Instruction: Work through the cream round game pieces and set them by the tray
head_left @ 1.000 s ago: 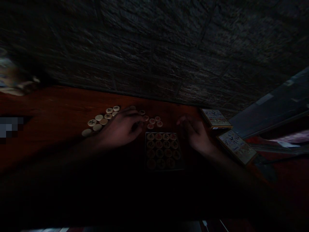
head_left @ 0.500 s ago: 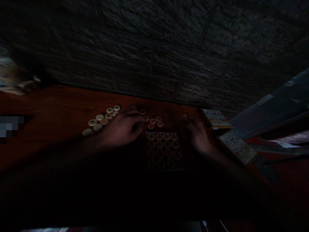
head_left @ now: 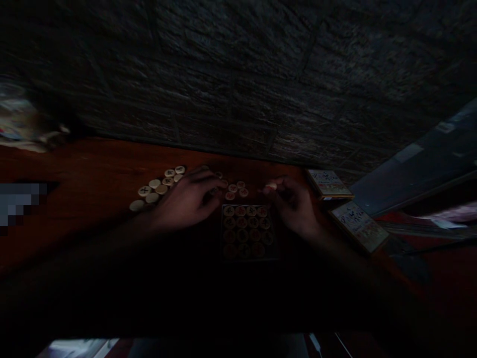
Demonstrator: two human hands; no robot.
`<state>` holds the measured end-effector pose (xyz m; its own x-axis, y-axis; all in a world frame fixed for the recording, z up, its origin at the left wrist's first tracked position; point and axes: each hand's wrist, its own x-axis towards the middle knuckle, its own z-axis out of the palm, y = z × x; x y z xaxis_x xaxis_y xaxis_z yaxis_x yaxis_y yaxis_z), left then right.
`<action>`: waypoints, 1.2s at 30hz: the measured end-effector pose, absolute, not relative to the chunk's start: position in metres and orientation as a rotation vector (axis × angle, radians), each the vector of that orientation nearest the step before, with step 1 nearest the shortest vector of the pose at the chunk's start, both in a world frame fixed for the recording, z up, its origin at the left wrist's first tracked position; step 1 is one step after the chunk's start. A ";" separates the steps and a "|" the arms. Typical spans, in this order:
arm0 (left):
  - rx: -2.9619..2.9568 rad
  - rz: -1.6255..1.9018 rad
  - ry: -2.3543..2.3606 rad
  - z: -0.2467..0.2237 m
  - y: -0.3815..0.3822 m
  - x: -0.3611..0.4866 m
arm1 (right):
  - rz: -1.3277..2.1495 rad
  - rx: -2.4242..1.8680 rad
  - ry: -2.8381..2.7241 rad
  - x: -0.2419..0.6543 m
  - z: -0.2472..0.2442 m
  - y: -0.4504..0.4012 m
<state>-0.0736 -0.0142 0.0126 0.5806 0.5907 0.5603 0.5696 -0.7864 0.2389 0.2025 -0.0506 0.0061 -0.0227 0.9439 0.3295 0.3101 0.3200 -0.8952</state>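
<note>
My left hand (head_left: 188, 199) rests over the table with its fingers curled down. A xiangqi piece (head_left: 213, 190) shows dimly between its thumb and index finger. Another pinch, between thumb and fingers of my right hand (head_left: 296, 204), has a pale round xiangqi piece (head_left: 271, 186) raised off the table. Between the hands lie several red-marked pieces (head_left: 233, 188). Nearer me is a shallow square box (head_left: 222, 233) with rows of pieces laid flat in it, its front part in deep shadow. More loose pieces (head_left: 154, 184), some black-marked, some blank, lie left of my left hand.
Two printed flat boxes (head_left: 330, 183) lie at the right end of the wooden table (head_left: 97, 164). A dark block wall (head_left: 231, 89) runs along the back edge. At the far left stands a blurred clear container (head_left: 22, 117).
My right hand has come left toward the loose red-marked pieces, and a piece now shows clearly in its fingertips. My left hand has stayed in place. The view has shifted slightly.
</note>
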 end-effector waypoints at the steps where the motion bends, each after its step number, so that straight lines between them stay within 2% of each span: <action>1: 2.735 1.000 1.015 0.014 -0.016 -0.071 | 0.733 -1.191 -1.551 0.203 0.006 -0.050; 5: 2.529 1.002 1.036 0.022 -0.020 -0.059 | 0.709 -1.230 -1.507 0.208 0.005 -0.043; 16: 1.963 0.907 0.917 0.022 0.009 -0.014 | 0.972 -1.162 -1.411 0.204 -0.002 -0.039; 25: 1.943 0.877 0.686 0.009 0.018 -0.002 | 0.922 -1.120 -1.524 0.204 -0.006 -0.034; 36: 1.884 0.947 0.675 -0.003 0.018 -0.005 | 0.904 -1.121 -1.617 0.205 -0.005 -0.035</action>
